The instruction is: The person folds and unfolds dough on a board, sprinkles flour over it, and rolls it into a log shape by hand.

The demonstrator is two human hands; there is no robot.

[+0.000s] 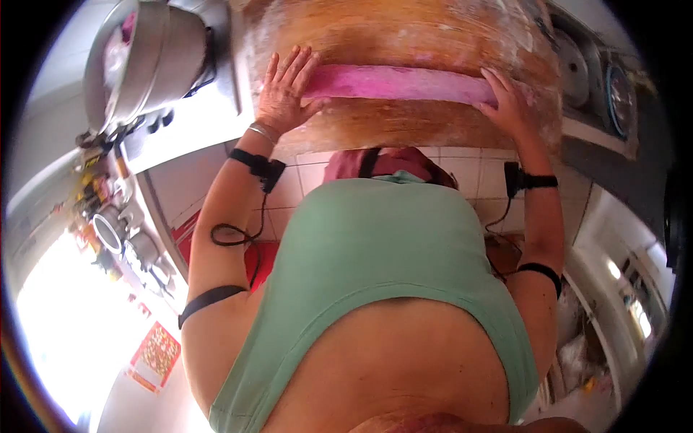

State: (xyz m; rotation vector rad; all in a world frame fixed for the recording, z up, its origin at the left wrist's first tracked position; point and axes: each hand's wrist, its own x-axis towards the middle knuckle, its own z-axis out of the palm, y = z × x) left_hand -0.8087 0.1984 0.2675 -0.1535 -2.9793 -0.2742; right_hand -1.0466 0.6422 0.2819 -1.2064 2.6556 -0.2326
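Observation:
A long pink strip of dough (397, 83), dusted with flour, lies crosswise on a wooden board (390, 131). My left hand (287, 90) is at its left end, palm down, fingers stretched out and thumb pointing inward beside the dough. At the right end rests my right hand (509, 105), its fingers extended along the far side and its thumb apart on the near side. Both hands touch the ends of the strip or lie right against them; the palms' undersides are hidden.
White flour marks the board. On the left, a large metal pot (170, 61) stands on a white counter (180, 130), with utensils hanging farther down. A round lidded thing (574, 68) sits at the right. Black straps with cables circle both arms.

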